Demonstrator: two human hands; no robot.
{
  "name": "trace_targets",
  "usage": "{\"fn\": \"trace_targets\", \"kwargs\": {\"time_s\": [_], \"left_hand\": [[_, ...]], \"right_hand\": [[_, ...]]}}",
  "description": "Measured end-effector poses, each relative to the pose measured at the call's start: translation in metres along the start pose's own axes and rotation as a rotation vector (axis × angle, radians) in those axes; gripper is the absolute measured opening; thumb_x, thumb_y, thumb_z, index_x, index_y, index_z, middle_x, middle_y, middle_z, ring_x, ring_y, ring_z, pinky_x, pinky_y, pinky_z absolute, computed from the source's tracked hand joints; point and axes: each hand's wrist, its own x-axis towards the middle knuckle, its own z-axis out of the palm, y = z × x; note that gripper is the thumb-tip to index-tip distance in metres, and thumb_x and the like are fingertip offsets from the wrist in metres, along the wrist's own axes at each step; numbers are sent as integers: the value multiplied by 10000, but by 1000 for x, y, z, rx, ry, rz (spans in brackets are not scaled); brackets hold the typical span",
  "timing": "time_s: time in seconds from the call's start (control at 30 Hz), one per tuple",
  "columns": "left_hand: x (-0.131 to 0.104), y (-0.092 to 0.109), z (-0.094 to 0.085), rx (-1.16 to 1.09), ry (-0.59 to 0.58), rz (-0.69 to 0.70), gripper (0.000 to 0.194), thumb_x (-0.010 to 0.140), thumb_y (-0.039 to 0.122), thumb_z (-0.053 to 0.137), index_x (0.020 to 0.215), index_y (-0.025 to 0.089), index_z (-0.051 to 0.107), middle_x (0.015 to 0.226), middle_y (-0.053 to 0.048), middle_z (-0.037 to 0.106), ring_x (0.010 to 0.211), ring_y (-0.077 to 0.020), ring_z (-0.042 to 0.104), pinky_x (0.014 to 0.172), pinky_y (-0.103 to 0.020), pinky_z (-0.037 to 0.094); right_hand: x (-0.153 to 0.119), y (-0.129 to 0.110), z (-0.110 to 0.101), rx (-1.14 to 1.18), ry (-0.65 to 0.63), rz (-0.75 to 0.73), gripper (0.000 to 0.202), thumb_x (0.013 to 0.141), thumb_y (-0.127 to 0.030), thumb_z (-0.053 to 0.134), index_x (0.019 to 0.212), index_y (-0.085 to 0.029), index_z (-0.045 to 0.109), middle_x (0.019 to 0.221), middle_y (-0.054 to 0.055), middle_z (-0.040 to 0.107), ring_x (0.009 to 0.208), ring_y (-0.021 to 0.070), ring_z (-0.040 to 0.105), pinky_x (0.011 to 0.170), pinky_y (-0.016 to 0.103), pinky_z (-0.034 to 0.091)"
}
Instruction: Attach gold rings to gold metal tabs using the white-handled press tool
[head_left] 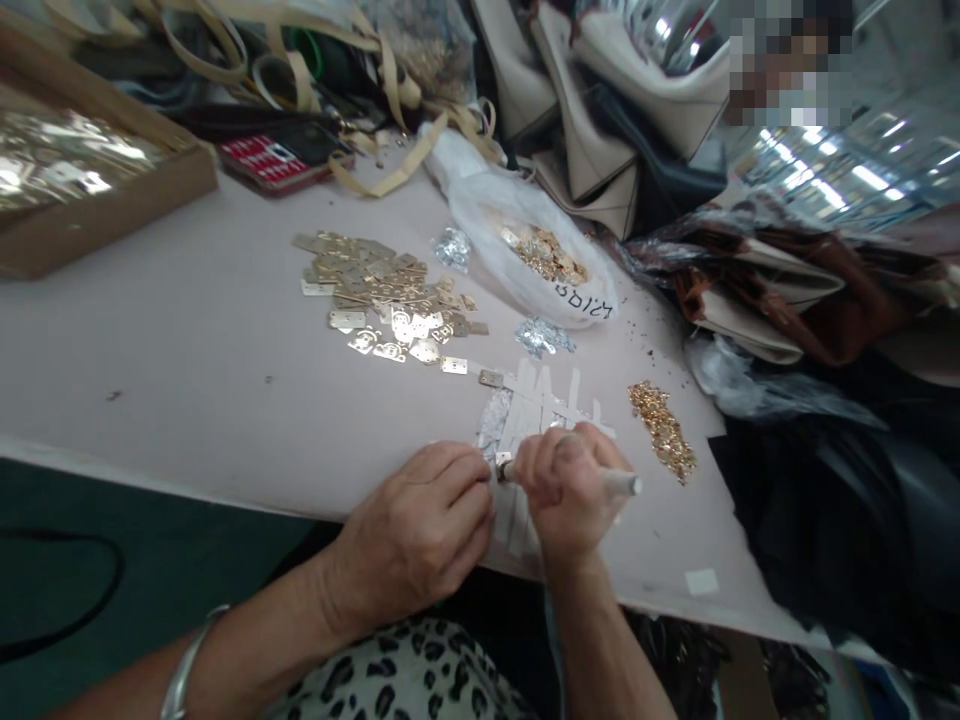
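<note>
My right hand [566, 485] is wrapped round a slim pale-handled tool [624, 484]. The tool lies tilted, its dark tip beside a small metal plate [503, 458] at the table's near edge. Close to that plate, my left hand [424, 525] is closed, thumb and fingertips pinched together. What it pinches is too small to make out. Under and beyond both hands are white strips [532, 395], with crumpled clear plastic [493, 418] beside them. Gold-coloured metal plates [375, 275] lie in a loose pile farther left.
A white plastic bag [487, 235] holds gold pieces. Silver bits [544, 337] lie before it, small gold pieces [664, 430] farther right. A cardboard box [112, 225] of shiny metal parts stands left, near a red-patterned case [274, 155]. Beige bags [600, 120] crowd the back.
</note>
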Motion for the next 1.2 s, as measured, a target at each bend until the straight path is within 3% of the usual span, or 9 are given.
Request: {"fn": "trace_targets", "kwargs": {"time_s": [0.17,0.3,0.37,0.43,0.63,0.73,0.87,1.03,1.2], "left_hand": [[-1,-1,-1,-3,2,15,166,928,98,542,793,124,635,883,-93,637,924,-228,596,847,-397,560],[-5,-2,1,3,19,76,161,922,96,552,788,128,636,814,-79,620,864,-225,586,802,-389,545],[-7,-2,3,-2,28,79,154,924,88,547,806,129,638,814,-77,618,865,-222,587,807,-384,540],[-8,-3,5,-10,32,73,148,930,89,543,827,136,639,821,-72,617,872,-216,591,811,-374,538],[-11,-3,7,-30,24,32,160,930,88,517,859,165,638,863,-59,631,866,-215,589,777,-377,535],[-12,-4,9,-40,32,17,176,931,88,505,848,174,634,873,-54,634,862,-212,590,776,-379,536],[-12,-6,12,-41,64,23,200,944,96,485,856,183,642,891,-55,648,877,-212,599,806,-379,540],[-9,-4,8,-79,68,2,200,943,90,479,889,184,647,923,-55,666,889,-208,604,827,-356,541],[12,-6,-8,-1,48,-13,221,960,96,456,955,169,665,1000,-78,696,958,-211,640,883,-347,544]], "right_hand": [[5,14,-18,-352,-113,144,457,927,-344,597,549,-231,365,464,-86,344,404,80,307,420,240,289],[10,4,-43,-1017,-488,254,37,851,-254,704,877,-229,711,795,7,702,740,165,631,717,305,487],[8,3,-47,-1157,-636,263,258,829,-200,700,1080,-256,718,1018,44,744,945,215,666,875,366,483],[6,6,-47,-1194,-682,280,243,833,-169,664,1055,-250,718,1021,41,748,965,217,667,891,366,473],[43,9,-43,-1122,-699,441,65,761,-175,654,774,-212,705,666,-39,677,649,146,608,591,245,407],[91,4,-42,-1082,-434,318,90,783,-254,667,830,-199,721,713,-25,706,666,149,623,619,256,433],[138,-5,-46,-1073,-102,27,491,788,-285,704,1274,-236,653,1011,41,767,769,169,669,730,307,484],[104,-4,-73,-1354,-231,83,386,913,-457,611,1216,-231,690,878,59,750,761,218,678,747,353,488],[39,9,-116,-1652,-338,107,468,962,-507,544,1290,-188,642,1102,137,696,869,264,690,809,386,501]]}}
